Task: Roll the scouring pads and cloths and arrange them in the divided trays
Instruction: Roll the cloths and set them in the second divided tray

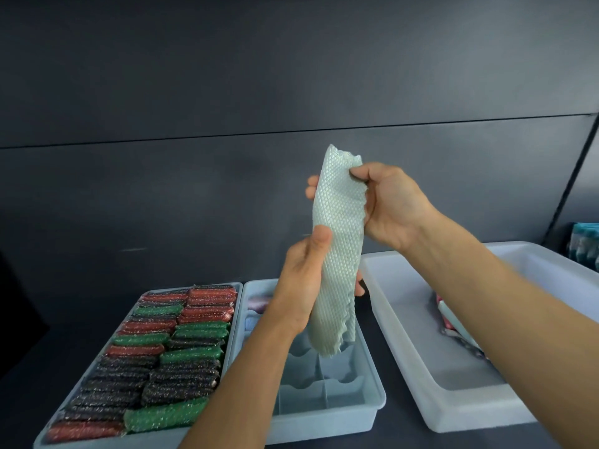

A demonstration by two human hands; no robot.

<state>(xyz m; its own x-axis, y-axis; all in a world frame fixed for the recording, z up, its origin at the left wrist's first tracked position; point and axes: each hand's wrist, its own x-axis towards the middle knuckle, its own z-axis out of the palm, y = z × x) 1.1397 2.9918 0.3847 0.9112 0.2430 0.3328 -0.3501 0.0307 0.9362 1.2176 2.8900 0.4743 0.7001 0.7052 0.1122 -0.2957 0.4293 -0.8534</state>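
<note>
Reaching up from the near edge, both forearms meet at a pale green cloth (338, 247), which is held upright as a long folded strip above the divided tray (324, 419). Its lower half is gripped by the left hand (304, 280), thumb pressed on the front face and fingers wrapped behind. Its top is pinched between the thumb and curled fingers of the right hand (385, 205). For a neat roll, the strip is best kept taut with its scalloped edges aligned, then wound tightly from one end. A slack roll would likely spring open or overfill a compartment. The packed scouring pads (168, 361) in the filled tray (146, 437) to the left can be taken as a guide to size. How many layers the strip has cannot be told. Farther back, a few rolled cloths (257, 303) are half hidden behind the left forearm. The unrolled pieces (449, 315) in the plain bin (470, 413) are mostly covered by the right arm. At the far right, teal items (583, 244) are cut off by the frame and cannot be identified.
</note>
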